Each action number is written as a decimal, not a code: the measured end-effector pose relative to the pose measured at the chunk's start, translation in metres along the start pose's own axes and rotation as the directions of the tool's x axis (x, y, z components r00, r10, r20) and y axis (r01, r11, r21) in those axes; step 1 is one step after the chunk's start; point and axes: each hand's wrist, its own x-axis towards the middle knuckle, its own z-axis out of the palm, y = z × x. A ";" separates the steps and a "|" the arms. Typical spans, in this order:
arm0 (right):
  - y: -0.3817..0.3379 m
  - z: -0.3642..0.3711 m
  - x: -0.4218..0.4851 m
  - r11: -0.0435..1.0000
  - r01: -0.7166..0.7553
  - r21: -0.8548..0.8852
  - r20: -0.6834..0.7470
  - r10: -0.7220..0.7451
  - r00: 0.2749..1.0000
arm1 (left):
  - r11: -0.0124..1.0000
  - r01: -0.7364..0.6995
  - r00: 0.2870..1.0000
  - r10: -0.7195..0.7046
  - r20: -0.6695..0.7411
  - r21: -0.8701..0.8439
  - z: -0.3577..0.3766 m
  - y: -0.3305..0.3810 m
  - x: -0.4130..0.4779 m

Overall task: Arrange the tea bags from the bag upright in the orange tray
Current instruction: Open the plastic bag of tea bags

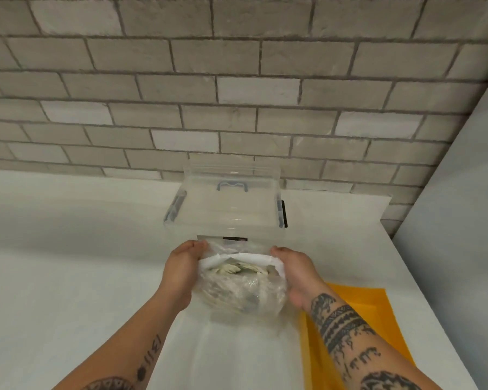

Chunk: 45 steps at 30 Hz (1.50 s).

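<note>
Clear bag (241, 291) of tea bags (233, 268) gripped at its mouth by left hand (181, 273) and right hand (296, 273), held above white table (68, 249), orange tray (361, 313) beside

Bright, even — perhaps slightly blurred

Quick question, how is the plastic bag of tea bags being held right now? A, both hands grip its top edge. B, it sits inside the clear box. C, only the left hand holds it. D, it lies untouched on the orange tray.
A: the left hand and the right hand each grip one side of the bag at its top edge.
</note>
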 end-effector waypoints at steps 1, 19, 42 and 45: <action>0.002 -0.001 0.005 0.994 0.039 -0.097 -0.003 -0.040 0.999 | 0.999 -0.019 1.000 0.020 -0.024 0.040 -0.001 -0.003 -0.001; 0.008 0.025 0.027 0.011 0.574 -0.819 0.529 -0.374 0.762 | -0.017 -0.771 0.565 0.442 0.697 0.637 -0.023 -0.047 -0.041; 0.075 0.034 -0.062 0.563 0.114 -0.818 -0.144 -0.393 0.908 | 0.309 -0.368 0.913 0.300 0.277 0.877 0.000 -0.036 -0.029; 0.084 0.033 -0.054 0.745 0.077 -0.663 -0.167 -0.248 0.954 | 0.548 -0.306 0.949 0.236 0.207 0.778 -0.004 -0.034 -0.011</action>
